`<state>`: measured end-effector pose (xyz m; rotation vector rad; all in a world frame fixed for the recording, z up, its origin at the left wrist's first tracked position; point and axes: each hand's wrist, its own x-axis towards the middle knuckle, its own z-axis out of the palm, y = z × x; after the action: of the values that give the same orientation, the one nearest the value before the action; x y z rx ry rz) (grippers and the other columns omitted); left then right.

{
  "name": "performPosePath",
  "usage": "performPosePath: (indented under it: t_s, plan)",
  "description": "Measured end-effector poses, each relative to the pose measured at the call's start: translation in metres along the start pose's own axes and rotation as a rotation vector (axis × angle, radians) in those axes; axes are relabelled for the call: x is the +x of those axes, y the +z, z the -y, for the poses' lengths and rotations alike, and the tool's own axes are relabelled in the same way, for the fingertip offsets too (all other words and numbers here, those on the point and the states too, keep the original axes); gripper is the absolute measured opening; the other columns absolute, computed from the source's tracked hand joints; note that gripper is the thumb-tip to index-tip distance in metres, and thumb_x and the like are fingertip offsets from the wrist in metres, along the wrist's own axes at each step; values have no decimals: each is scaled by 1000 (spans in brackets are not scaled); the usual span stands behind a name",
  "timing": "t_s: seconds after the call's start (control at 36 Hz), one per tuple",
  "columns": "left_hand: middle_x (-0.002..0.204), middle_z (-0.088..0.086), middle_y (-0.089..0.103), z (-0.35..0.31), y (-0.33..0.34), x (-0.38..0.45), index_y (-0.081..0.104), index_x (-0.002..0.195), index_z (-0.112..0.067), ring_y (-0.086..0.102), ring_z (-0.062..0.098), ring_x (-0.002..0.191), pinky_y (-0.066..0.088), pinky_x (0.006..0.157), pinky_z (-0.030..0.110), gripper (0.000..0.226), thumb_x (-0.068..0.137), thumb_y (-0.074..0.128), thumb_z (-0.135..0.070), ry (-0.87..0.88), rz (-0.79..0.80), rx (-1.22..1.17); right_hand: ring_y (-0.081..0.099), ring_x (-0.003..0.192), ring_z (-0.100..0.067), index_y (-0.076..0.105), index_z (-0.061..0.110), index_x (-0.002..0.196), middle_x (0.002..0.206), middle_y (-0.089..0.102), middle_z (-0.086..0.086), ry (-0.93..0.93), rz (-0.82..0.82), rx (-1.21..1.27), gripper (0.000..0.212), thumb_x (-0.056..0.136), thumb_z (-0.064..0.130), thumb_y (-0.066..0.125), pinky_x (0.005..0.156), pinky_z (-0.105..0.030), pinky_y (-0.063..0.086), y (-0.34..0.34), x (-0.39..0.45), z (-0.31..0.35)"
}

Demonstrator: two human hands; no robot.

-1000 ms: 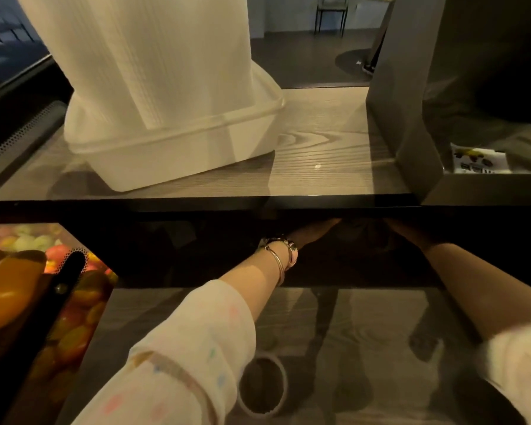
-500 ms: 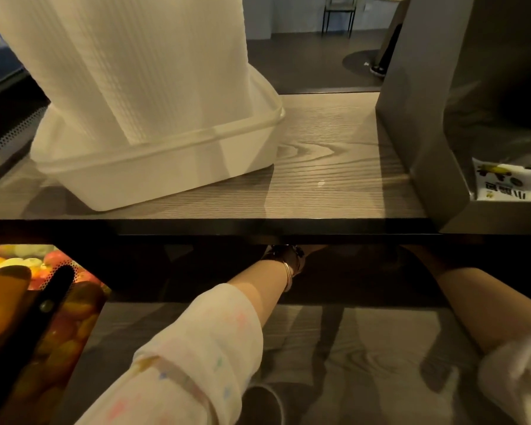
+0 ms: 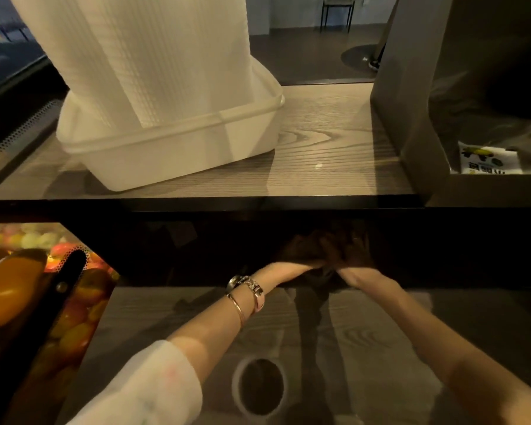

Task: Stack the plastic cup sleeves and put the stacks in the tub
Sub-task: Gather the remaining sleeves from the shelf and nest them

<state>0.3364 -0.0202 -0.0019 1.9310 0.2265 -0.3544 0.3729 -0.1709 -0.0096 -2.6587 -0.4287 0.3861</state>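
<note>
Upper shelf [image 3: 334,142]: tub [image 3: 178,148] of tall cup sleeve stacks [image 3: 141,56] fills the left half; grey upright panel [image 3: 411,96] walls the right. Bare strip of wood lies between them. Beneath, the dark gap under the shelf edge [image 3: 196,205] is low; both hands [image 3: 301,259] [image 3: 354,257] sit close together inside it. Lower surface [image 3: 365,332] has a round hole [image 3: 259,386] near the front; printed fruit panel [image 3: 28,302] blocks the left.

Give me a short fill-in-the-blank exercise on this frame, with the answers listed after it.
1. The tall white stacks of cup sleeves stand inside the translucent ____.
2. The tub sits on the ____ shelf, above the arms.
3. The watch and bangle are on the ____ wrist.
4. Both hands, left hand and right hand, reach into the dark space ____ that shelf.

Missing words: tub; upper; left; under
</note>
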Motion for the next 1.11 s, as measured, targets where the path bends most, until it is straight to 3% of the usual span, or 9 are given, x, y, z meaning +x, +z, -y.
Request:
performPosePath:
  t_s: [0.14, 0.28, 0.36, 0.47, 0.58, 0.75, 0.83, 0.94, 1.11]
  plan:
    - [130, 6, 52, 1, -5, -20, 43, 134, -14, 49, 20, 122, 39, 92, 19, 69, 74, 77, -19, 18, -140, -19, 31, 134, -32, 40, 19, 138, 146, 32, -14, 29, -269, 297, 53, 93, 45, 47, 109, -39, 24, 6, -19, 17]
    - [108, -6, 56, 9, -9, -44, 48, 122, -22, 56, 11, 106, 43, 78, 6, 61, 71, 78, -10, 92, -233, -155, 53, 107, -22, 50, 16, 115, 99, 56, 0, 13, -302, 576, 35, 87, 35, 60, 88, -31, 42, 13, -56, 38]
    - [118, 5, 58, 16, -11, -63, 46, 118, -22, 58, 15, 107, 49, 91, 25, 61, 70, 76, -2, 79, -196, -260, 48, 117, -14, 45, 11, 121, 118, 53, -2, -14, -326, 711, 45, 85, 30, 64, 98, -29, 40, 22, -79, 47]
    - [112, -5, 57, 32, -17, -91, 43, 105, -37, 59, 11, 106, 52, 78, 17, 62, 67, 78, -3, 142, -111, -258, 55, 107, 8, 38, 22, 130, 119, 53, 9, -44, -285, 1071, 64, 77, 11, 72, 84, -11, 47, 39, -105, 57]
    - [126, -15, 44, 55, -23, -119, 36, 129, -39, 49, 4, 117, 49, 84, 13, 82, 66, 80, -10, 185, -83, -107, 52, 113, 6, 35, 24, 137, 123, 51, 12, -82, -210, 1010, 90, 62, 9, 83, 90, -12, 46, 59, -121, 56]
    - [137, -6, 41, 83, -35, -135, 37, 134, -28, 39, 10, 128, 37, 103, 27, 77, 71, 78, -12, -16, 11, -35, 42, 129, -3, 28, 26, 142, 140, 43, 10, -51, -20, 920, 94, 67, 12, 82, 108, -31, 39, 92, -134, 59]
    - [140, 0, 42, 92, -42, -137, 40, 135, -20, 38, 16, 132, 34, 109, 37, 71, 74, 75, -8, -87, 65, -17, 46, 119, 9, 30, 31, 137, 135, 45, 14, -50, 43, 954, 80, 75, 10, 75, 97, -15, 43, 100, -136, 56]
    - [140, 0, 43, 100, -39, -138, 41, 134, -19, 37, 15, 132, 35, 109, 39, 69, 75, 74, -6, -154, 24, -5, 57, 114, -7, 46, 38, 119, 124, 58, 8, 41, 61, 1074, 64, 62, 48, 75, 95, -28, 47, 104, -139, 57]
    - [140, -4, 40, 94, -36, -142, 37, 134, -29, 38, 9, 128, 40, 103, 29, 73, 75, 75, -11, -109, -33, -81, 58, 110, -2, 44, 29, 120, 121, 58, 10, -15, 3, 959, 70, 65, 9, 82, 91, -20, 49, 102, -131, 53]
